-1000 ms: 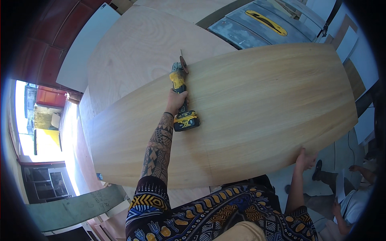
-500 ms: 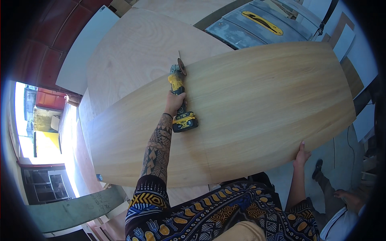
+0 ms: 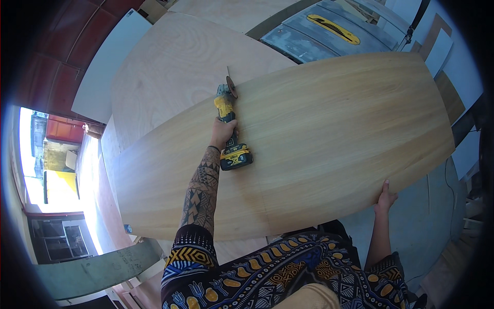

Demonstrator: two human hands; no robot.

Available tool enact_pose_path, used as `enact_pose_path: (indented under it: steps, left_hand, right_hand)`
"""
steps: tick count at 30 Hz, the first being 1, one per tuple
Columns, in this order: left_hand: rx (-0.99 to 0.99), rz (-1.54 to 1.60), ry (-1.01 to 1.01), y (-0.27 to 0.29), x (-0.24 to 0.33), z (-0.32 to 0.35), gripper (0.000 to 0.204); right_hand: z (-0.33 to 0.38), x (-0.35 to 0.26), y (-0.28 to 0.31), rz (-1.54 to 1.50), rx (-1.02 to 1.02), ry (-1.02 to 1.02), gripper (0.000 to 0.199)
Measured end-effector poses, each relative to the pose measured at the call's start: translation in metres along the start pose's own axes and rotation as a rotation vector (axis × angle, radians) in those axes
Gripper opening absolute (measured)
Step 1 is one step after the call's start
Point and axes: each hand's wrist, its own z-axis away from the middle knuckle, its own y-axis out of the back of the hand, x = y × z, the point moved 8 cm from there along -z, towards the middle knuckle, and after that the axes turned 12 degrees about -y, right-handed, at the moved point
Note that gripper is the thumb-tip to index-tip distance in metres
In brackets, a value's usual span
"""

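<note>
My left hand (image 3: pixel 223 133) is closed round the body of a yellow-and-black cordless angle grinder (image 3: pixel 225 105), which rests over a long wood-grain panel (image 3: pixel 329 129). The grinder's disc (image 3: pixel 231 87) is at the far end, close to the panel's far edge; whether it touches the wood I cannot tell. Its battery (image 3: pixel 236 158) points toward me. At the panel's near edge, on the right, my right hand (image 3: pixel 386 199) grips with the thumb on top; the other fingers are mostly hidden beneath.
A pale plywood sheet (image 3: pixel 180 67) lies beyond the panel. At the far right is a grey saw table (image 3: pixel 303 36) with a yellow slotted insert (image 3: pixel 333 29). A curved greenish board (image 3: pixel 98 270) lies at the lower left. Boards (image 3: pixel 447 98) lean at the right.
The person at the lower right, whose leg and hand showed before, is out of view. My hands, the grinder and the panel have hardly moved.
</note>
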Motion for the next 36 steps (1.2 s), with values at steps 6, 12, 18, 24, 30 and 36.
enact_pose_path:
  steps: [6,12,18,24,30,36]
  left_hand:
    - [0.004,-0.021,0.003,0.006,-0.002,0.001,0.055]
    - [-0.015,-0.014,0.001,-0.001,-0.001,0.004,0.052]
    - [-0.009,-0.045,-0.005,0.0,0.001,0.007,0.046]
    - [0.003,-0.04,0.012,0.002,-0.002,0.008,0.05]
    - [0.018,-0.059,0.004,0.004,-0.002,0.011,0.052]
    - [0.027,-0.059,0.018,0.001,-0.001,0.014,0.052]
  right_hand:
    - [0.005,-0.001,-0.007,-0.036,-0.036,0.03,0.098]
    - [-0.006,0.003,0.0,-0.048,-0.018,0.07,0.096]
    - [0.006,-0.003,-0.003,-0.029,0.001,0.018,0.093]
    - [0.006,-0.006,-0.005,-0.053,-0.012,0.029,0.092]
    - [0.004,-0.002,-0.007,-0.037,-0.018,0.017,0.102]
    - [0.002,-0.004,-0.009,-0.088,-0.057,0.03,0.103]
